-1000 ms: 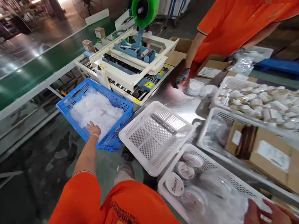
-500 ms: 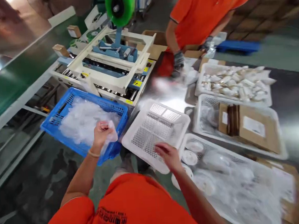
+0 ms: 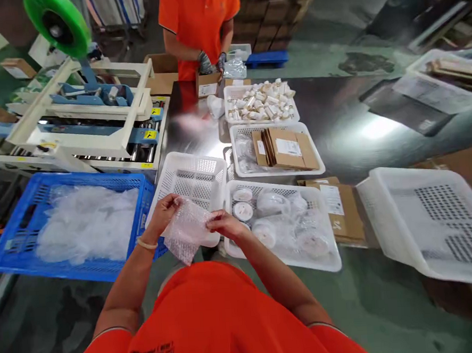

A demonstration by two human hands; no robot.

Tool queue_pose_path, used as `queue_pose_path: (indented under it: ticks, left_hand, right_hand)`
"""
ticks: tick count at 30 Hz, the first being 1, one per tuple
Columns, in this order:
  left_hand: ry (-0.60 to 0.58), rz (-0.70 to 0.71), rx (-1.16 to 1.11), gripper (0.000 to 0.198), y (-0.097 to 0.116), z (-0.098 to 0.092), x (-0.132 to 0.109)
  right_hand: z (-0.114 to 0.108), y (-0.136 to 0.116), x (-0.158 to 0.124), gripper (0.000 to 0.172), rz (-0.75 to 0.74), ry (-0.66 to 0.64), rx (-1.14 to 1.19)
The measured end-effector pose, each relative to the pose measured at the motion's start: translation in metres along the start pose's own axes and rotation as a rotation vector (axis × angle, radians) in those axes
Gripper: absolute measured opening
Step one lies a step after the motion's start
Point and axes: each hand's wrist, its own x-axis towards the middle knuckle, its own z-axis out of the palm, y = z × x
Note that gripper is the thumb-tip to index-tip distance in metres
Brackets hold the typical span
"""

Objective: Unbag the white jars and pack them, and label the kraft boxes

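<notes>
Left grip [image 3: 164,208] and right grip [image 3: 223,222] both pinch one bubble-wrap pouch [image 3: 185,234] at my lap | pouch looks flat, unfilled, I judge | blue basket [image 3: 66,273] of pouches left | round tins [image 3: 243,212] lie unwrapped in white basket [image 3: 289,264] right

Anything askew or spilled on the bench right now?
The empty white basket at the far right sits tilted, apparently overhanging the table edge. Nothing looks spilled; left hand and right hand hold a bubble-wrap bag.
</notes>
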Motion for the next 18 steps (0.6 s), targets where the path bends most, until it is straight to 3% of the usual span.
queue_pose_path:
  ticks: [3,4,5,8,10,13,18]
  left_hand:
    - [0.306,0.131,0.330,0.023,-0.007,0.021,-0.013]
    - [0.327,0.172,0.379,0.023,-0.009,0.030,-0.024]
    - [0.273,0.200,0.396,0.024,-0.012,0.040,-0.036]
    - [-0.057,0.186,0.346,0.024,-0.022,0.071,-0.067]
    - [-0.096,0.135,0.309,0.022,-0.029,0.086,-0.073]
    - [-0.030,0.128,0.310,0.016,-0.035,0.089,-0.062]
    - [-0.031,0.285,0.641,0.030,-0.029,0.066,-0.041]
  right_hand:
    - [0.004,0.013,-0.005,0.054,-0.147,0.216,0.053]
    - [0.007,0.018,-0.004,0.057,-0.187,0.270,0.046]
    - [0.010,0.023,-0.003,0.059,-0.220,0.308,0.028]
    - [0.017,0.036,0.001,0.060,-0.263,0.348,-0.042]
    - [0.015,0.041,0.001,0.059,-0.243,0.360,-0.141]
    - [-0.013,0.036,-0.006,0.061,-0.176,0.434,-0.391]
    - [-0.098,0.020,-0.029,0.047,0.025,0.588,-0.874]
